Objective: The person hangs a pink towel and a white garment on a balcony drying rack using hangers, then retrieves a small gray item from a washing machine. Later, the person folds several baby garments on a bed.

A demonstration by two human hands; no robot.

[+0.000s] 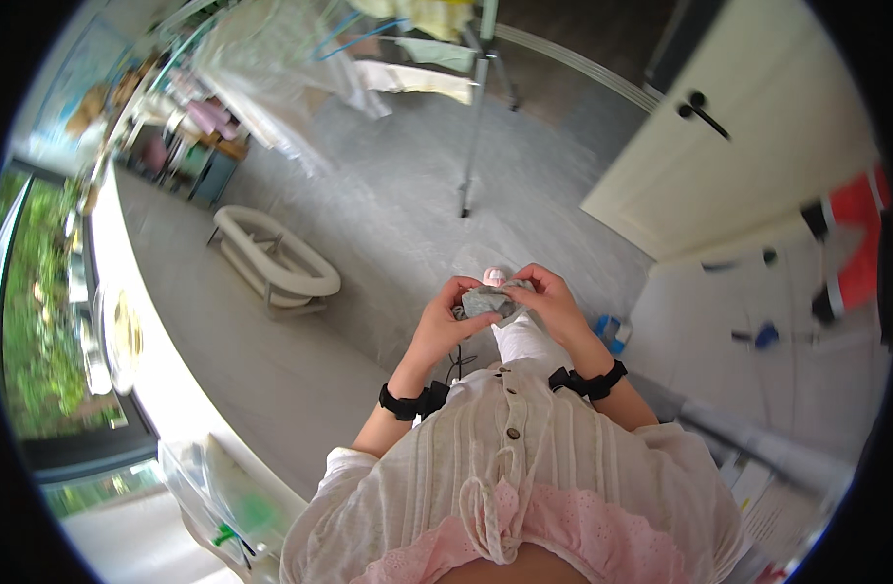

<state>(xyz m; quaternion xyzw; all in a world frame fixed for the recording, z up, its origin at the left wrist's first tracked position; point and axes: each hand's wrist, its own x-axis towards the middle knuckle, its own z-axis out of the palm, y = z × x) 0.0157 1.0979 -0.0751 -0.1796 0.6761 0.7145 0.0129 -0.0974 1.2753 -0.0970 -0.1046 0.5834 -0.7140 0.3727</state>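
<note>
A small bundle of grey cloth (489,302) is held between my two hands in front of my waist, above my lower body in white trousers. My left hand (454,317) grips its left side, with the thumb laid along the lower edge. On the other side, my right hand (546,298) pinches the cloth between thumb and fingers. What exactly the cloth is cannot be told, as the fingers cover part of it. A black band is strapped round each wrist. One foot in a pink and white slipper (495,276) shows just beyond the cloth.
On the grey floor to the left stands a white folding baby bath (278,255). A clothes rack (473,146) with hanging items is ahead. An ajar cream door (717,160) with a black handle is at the right, and a blue and white object (611,334) lies near the right wall.
</note>
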